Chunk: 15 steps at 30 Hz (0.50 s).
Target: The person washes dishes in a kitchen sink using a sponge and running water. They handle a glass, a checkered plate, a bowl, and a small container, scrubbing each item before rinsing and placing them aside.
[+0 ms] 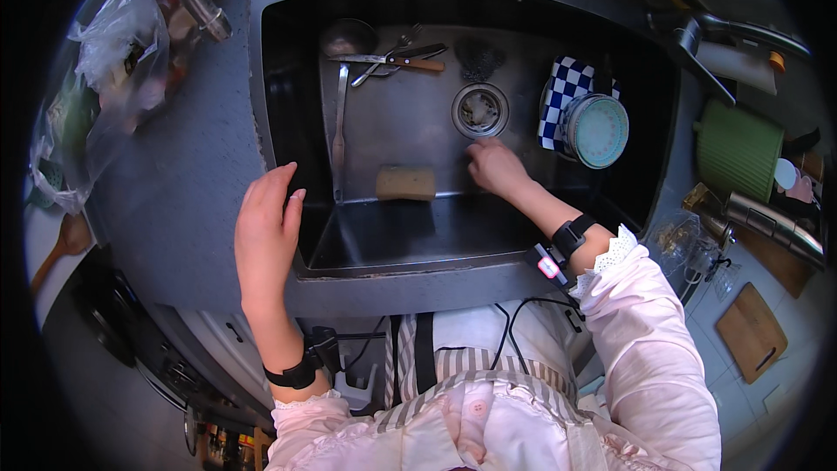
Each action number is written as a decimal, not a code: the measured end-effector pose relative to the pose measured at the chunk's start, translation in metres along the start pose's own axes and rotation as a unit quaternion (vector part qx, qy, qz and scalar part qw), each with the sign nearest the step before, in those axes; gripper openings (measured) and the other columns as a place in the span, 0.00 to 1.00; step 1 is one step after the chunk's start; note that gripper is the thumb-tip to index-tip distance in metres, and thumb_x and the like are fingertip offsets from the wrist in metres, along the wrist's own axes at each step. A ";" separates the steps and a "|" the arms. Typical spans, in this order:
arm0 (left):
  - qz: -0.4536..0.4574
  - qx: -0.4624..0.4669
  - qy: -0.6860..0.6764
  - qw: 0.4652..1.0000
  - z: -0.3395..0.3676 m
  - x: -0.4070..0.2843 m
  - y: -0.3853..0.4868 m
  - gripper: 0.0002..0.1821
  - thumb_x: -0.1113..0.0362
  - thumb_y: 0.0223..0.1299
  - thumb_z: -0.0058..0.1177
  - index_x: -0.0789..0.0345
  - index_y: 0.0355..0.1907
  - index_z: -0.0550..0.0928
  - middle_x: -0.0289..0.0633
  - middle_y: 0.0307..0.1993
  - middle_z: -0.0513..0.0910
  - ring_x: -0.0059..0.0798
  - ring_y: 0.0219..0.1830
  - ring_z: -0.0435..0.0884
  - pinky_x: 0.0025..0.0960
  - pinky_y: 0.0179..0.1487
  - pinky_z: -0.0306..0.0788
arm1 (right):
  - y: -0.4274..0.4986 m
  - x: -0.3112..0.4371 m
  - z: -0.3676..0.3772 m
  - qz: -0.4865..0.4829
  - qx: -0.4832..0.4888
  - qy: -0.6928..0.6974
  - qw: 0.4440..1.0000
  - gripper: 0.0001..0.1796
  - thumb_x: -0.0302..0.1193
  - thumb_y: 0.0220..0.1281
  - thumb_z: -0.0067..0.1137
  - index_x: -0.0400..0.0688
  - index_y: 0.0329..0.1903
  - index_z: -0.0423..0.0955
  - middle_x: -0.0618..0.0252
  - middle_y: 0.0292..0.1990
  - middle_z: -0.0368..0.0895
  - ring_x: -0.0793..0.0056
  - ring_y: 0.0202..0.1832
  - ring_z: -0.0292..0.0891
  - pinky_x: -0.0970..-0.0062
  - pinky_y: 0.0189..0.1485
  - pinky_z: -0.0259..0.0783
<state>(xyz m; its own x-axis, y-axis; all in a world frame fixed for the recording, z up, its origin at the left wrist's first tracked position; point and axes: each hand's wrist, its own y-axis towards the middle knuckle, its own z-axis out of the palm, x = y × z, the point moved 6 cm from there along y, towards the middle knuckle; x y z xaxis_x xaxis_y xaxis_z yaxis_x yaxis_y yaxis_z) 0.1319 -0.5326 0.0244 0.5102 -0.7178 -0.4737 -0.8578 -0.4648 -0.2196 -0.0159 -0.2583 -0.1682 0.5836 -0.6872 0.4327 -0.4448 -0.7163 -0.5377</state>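
My left hand (265, 229) hovers by the left rim of the dark sink (418, 269), thumb apart from the fingers, holding nothing. Inside the basin my right hand (497, 163) is just below the drain strainer (480, 110), which has food scraps in it; its fingers are curled and their tips are partly hidden. A tan sponge (405, 183) lies at the basin's near side. At the back left a ladle (339, 137), a wooden-handled knife (415, 63) and a fork (400, 42) lie together. Dark steel wool (479, 57) rests behind the drain. Bowls (597, 131) stand by a blue-and-white checked item (565, 95) at the right.
A metal faucet (212, 19) rises at the back left beside clear plastic bags (124, 39) of food. Another faucet (703, 46) and a green ribbed container (739, 150) are at the right. A wooden spoon (70, 235) lies far left, a cutting board (752, 330) far right.
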 end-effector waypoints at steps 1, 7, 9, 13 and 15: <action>0.006 -0.004 0.006 1.000 0.000 -0.002 -0.002 0.15 0.70 0.61 0.56 0.67 0.51 0.80 0.47 0.48 0.82 0.44 0.51 0.80 0.38 0.54 0.74 | -0.003 -0.008 -0.004 0.012 0.018 -0.065 0.998 0.16 0.29 0.54 0.55 0.34 0.45 0.77 0.51 0.55 0.75 0.53 0.62 0.67 0.62 0.61 0.69; -0.002 0.006 0.025 1.000 0.005 -0.015 -0.017 0.15 0.72 0.60 0.57 0.68 0.51 0.80 0.47 0.49 0.82 0.44 0.52 0.79 0.38 0.56 0.74 | 0.002 -0.028 -0.002 -0.065 -0.040 -0.106 0.991 0.34 0.27 0.52 0.57 0.36 0.65 0.64 0.53 0.69 0.61 0.54 0.68 0.61 0.63 0.69 0.62; 0.002 -0.007 0.021 1.000 0.003 -0.018 -0.019 0.15 0.72 0.60 0.57 0.68 0.51 0.80 0.47 0.49 0.82 0.44 0.52 0.80 0.38 0.56 0.74 | 0.008 -0.028 -0.008 -0.059 -0.060 -0.095 0.992 0.35 0.27 0.51 0.57 0.36 0.66 0.63 0.52 0.70 0.60 0.55 0.69 0.60 0.63 0.69 0.62; 0.007 -0.026 0.013 1.000 0.005 -0.018 -0.027 0.14 0.71 0.61 0.56 0.68 0.50 0.80 0.46 0.48 0.82 0.43 0.51 0.80 0.38 0.55 0.74 | -0.032 -0.040 -0.005 0.007 0.171 -0.134 0.976 0.23 0.27 0.53 0.57 0.37 0.54 0.76 0.53 0.61 0.72 0.57 0.62 0.70 0.61 0.58 0.74; 0.012 -0.034 0.002 0.999 0.007 -0.022 -0.028 0.14 0.71 0.61 0.56 0.68 0.50 0.80 0.46 0.48 0.83 0.42 0.51 0.81 0.38 0.55 0.74 | -0.060 -0.060 0.000 0.046 0.257 -0.210 0.942 0.13 0.26 0.55 0.56 0.39 0.42 0.83 0.56 0.52 0.80 0.59 0.56 0.75 0.63 0.53 0.77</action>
<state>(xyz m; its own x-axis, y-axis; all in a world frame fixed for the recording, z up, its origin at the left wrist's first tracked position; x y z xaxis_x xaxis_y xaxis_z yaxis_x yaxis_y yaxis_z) 0.1444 -0.5003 0.0344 0.4907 -0.7303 -0.4753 -0.8631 -0.4822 -0.1502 -0.0240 -0.1743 -0.1616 0.8239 -0.5576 0.1016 -0.1817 -0.4298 -0.8845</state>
